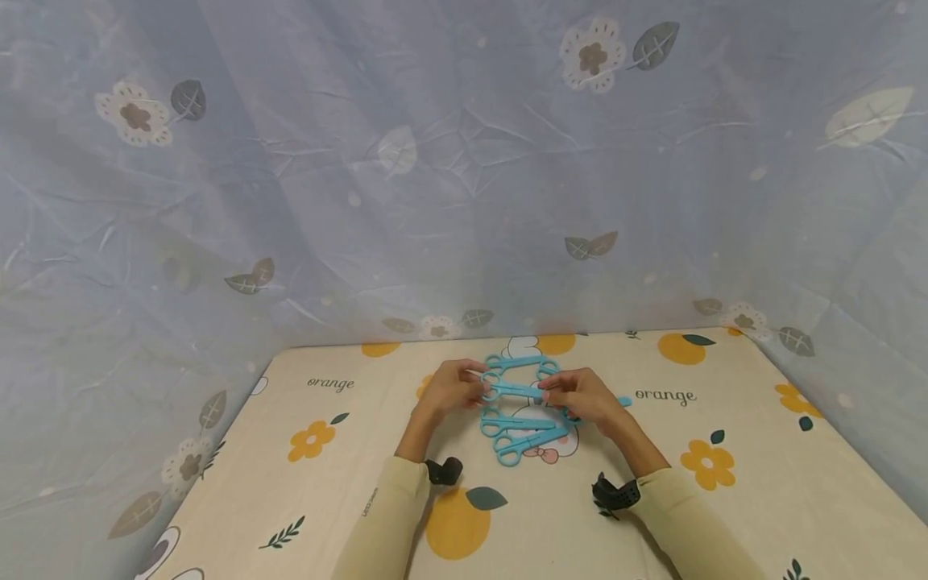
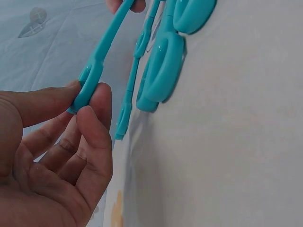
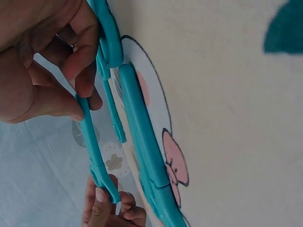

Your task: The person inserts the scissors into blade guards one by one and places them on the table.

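A pair of turquoise scissors (image 1: 513, 390) is held between both hands above the table. My left hand (image 1: 451, 388) pinches its handle loops between thumb and fingers, plain in the left wrist view, where the scissors (image 2: 101, 56) slant upward. At the blade end, my right hand (image 1: 586, 395) pinches the tip with thumb and fingertips. Nearer me on the cloth lie two more scissors, one (image 1: 518, 423) just behind the other (image 1: 532, 441). Beyond the held pair rests another pair of scissors (image 1: 516, 362). A further handle loop (image 1: 548, 368) shows beside it, and my right hand partly covers other scissors.
The table carries a cream cloth (image 1: 312, 499) printed with oranges, flowers and a cartoon figure. A pale blue patterned curtain (image 1: 464, 201) hangs behind and at both sides. Black bands (image 1: 445, 471) sit at both wrists.
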The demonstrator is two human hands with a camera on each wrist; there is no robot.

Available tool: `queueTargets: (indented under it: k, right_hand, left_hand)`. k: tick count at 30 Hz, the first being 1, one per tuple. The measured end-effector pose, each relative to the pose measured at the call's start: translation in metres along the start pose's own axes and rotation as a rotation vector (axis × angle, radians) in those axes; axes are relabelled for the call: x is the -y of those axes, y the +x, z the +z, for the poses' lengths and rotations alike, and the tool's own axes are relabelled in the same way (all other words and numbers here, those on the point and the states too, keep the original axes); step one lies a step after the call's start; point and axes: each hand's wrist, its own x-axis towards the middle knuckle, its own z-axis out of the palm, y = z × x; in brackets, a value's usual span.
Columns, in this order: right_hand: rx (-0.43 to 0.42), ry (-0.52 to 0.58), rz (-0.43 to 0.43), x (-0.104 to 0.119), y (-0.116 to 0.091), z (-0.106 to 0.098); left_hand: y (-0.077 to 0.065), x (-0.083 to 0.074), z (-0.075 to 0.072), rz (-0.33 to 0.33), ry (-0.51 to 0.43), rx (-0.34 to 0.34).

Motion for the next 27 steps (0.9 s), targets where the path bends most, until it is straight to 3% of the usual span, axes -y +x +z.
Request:
queueTargets:
  k: [10,15,20,27]
  right_hand:
    - [-0.113,-0.216,-0.116,-0.007,0.002,0.009]
    - [-0.152,-0.323,-0.154,-0.008,0.002,0.016]
    - [-0.163,-0.341,-0.132,-0.005,0.002,0.019]
    - [-0.132,-0.366,-0.127,-0.005,0.003,0.018]
  left_hand:
    - [0.001,0.003,0.003,-0.022,0.017,-0.027]
    - [-0.001,0.0,0.004,-0.028,0.096,-0.056]
    - [0.001,0.002,0.004,-0.021,0.186,-0.071]
    - [0.0,0.0,0.004,-0.029,0.233,-0.091]
